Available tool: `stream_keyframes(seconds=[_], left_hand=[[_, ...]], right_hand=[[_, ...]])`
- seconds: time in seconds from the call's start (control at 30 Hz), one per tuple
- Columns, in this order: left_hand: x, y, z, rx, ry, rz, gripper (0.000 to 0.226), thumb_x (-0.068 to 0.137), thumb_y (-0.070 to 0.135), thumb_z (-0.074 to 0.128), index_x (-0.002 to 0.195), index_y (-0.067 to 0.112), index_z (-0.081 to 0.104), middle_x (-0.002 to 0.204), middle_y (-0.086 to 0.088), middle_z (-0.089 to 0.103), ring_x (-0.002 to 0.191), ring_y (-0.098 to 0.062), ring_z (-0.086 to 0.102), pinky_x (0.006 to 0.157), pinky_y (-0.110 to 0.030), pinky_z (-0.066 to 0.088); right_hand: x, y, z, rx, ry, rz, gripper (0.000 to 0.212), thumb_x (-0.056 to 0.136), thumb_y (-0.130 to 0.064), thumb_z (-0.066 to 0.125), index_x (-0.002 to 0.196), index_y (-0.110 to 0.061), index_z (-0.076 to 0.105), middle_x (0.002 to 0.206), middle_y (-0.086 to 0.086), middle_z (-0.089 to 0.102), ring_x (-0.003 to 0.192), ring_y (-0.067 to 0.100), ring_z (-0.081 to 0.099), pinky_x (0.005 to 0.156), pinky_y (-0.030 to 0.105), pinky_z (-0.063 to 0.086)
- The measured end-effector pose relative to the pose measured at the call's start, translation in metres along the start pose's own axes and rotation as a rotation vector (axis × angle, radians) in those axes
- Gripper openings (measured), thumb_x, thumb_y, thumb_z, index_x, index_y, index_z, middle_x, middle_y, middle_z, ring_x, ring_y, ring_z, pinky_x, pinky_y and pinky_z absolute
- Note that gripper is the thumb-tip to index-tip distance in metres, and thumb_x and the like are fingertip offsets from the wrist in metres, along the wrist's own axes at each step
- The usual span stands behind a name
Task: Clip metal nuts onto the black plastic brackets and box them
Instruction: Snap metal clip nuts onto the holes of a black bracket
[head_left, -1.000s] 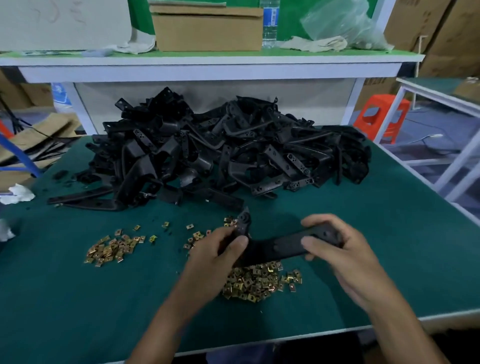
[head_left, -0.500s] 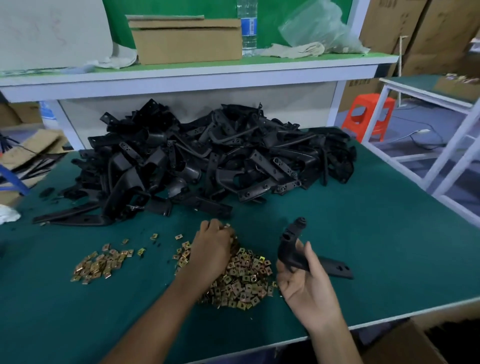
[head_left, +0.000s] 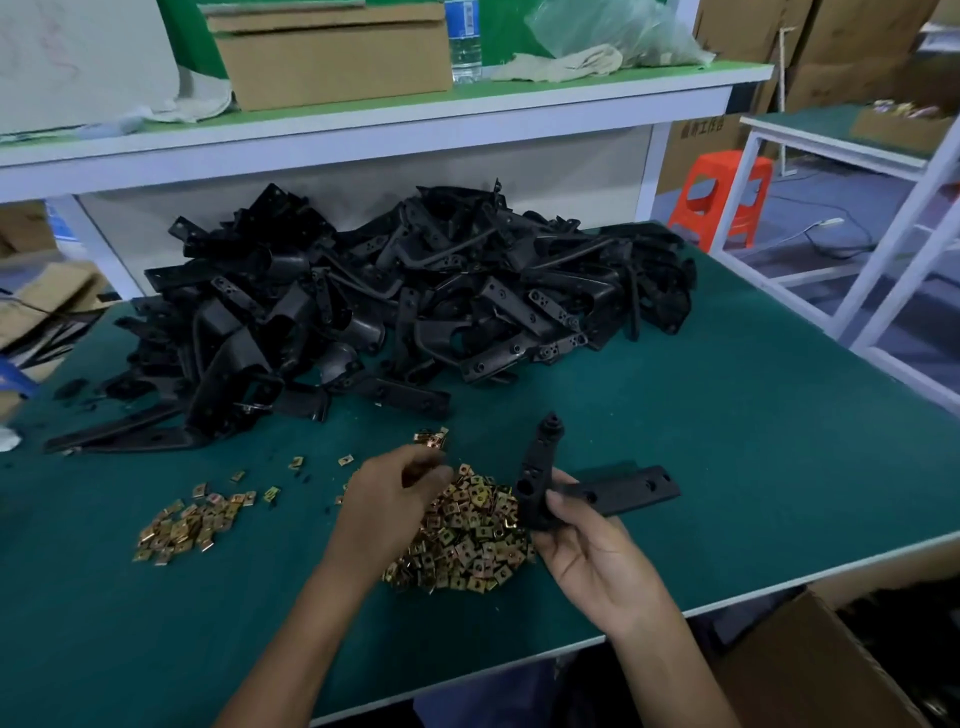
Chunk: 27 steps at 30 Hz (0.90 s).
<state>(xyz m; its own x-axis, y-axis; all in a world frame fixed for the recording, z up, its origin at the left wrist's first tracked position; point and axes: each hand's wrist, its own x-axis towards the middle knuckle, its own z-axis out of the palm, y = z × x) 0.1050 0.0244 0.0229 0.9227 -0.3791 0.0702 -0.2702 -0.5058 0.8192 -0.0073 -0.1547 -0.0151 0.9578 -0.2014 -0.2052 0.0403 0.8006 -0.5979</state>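
- Bracket (head_left: 535, 473) is now held by the right hand (head_left: 592, 556) alone. A second ago both hands held it above the nuts. It sits near the front edge of the table (head_left: 727, 441), one arm standing up and the other pointing right.
- Right-hand fingers are wrapped round its bend, thumb on the near face.
- The left hand (head_left: 389, 499) has let go and dropped onto the far-left edge of the big nut pile (head_left: 467, 540), just left of the bracket. Its fingers are curled into the nuts, but I cannot tell whether one is pinched yet.
- That likely means the step is fetching a nut, with clipping to follow.
- The heap of brackets (head_left: 415, 301) at the far side is large, and the cardboard box (head_left: 800, 670) waits near right, so much work probably remains.
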Motion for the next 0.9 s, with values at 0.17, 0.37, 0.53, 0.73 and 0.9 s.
stream_keyframes(seconds=[0.17, 0.37, 0.53, 0.73, 0.9], left_hand=[[-0.022, 0.017, 0.008, -0.471, -0.140, -0.107, 0.022, 0.098, 0.014, 0.062, 0.089, 0.029, 0.074, 0.088, 0.003, 0.075, 0.082, -0.010, 0.068, 0.073, -0.022, 0.056], [-0.041, 0.032, 0.024, -0.664, -0.233, -0.133, 0.033, 0.100, 0.011, 0.056, 0.111, 0.035, 0.076, 0.114, 0.006, 0.075, 0.105, -0.004, 0.067, 0.084, -0.019, 0.051], [-0.048, 0.036, 0.027, -0.735, -0.213, -0.181, 0.025, 0.099, 0.008, 0.056, 0.101, 0.021, 0.077, 0.100, -0.002, 0.076, 0.090, -0.011, 0.067, 0.071, -0.019, 0.053], [-0.050, 0.040, 0.022, -0.795, -0.272, -0.157, 0.025, 0.099, 0.010, 0.055, 0.097, 0.020, 0.078, 0.100, -0.004, 0.076, 0.091, -0.013, 0.069, 0.076, -0.028, 0.053], [-0.050, 0.038, 0.022, -0.810, -0.246, -0.202, 0.013, 0.090, 0.015, 0.066, 0.099, 0.017, 0.075, 0.096, -0.003, 0.075, 0.086, -0.014, 0.064, 0.074, -0.029, 0.049]], right_hand=[[-0.002, 0.001, -0.001, -0.061, -0.087, 0.043, 0.028, 0.082, -0.012, 0.073, 0.109, -0.010, 0.078, 0.105, 0.017, 0.075, 0.086, 0.023, 0.074, 0.064, 0.032, 0.060], [-0.005, 0.001, -0.003, -0.095, -0.122, 0.046, 0.039, 0.079, -0.030, 0.080, 0.116, -0.019, 0.076, 0.105, 0.009, 0.075, 0.085, 0.016, 0.072, 0.060, 0.026, 0.056], [-0.007, 0.000, -0.005, -0.099, -0.205, 0.011, 0.043, 0.075, -0.027, 0.090, 0.115, -0.022, 0.075, 0.106, 0.009, 0.075, 0.081, 0.014, 0.073, 0.054, 0.019, 0.057], [-0.007, 0.003, -0.006, -0.148, -0.183, 0.005, 0.049, 0.069, -0.026, 0.095, 0.113, -0.019, 0.076, 0.105, 0.015, 0.074, 0.078, 0.017, 0.072, 0.052, 0.021, 0.057], [-0.007, 0.003, -0.005, -0.173, -0.186, -0.005, 0.046, 0.071, -0.026, 0.093, 0.113, -0.021, 0.075, 0.104, 0.016, 0.073, 0.077, 0.019, 0.072, 0.052, 0.022, 0.057]])
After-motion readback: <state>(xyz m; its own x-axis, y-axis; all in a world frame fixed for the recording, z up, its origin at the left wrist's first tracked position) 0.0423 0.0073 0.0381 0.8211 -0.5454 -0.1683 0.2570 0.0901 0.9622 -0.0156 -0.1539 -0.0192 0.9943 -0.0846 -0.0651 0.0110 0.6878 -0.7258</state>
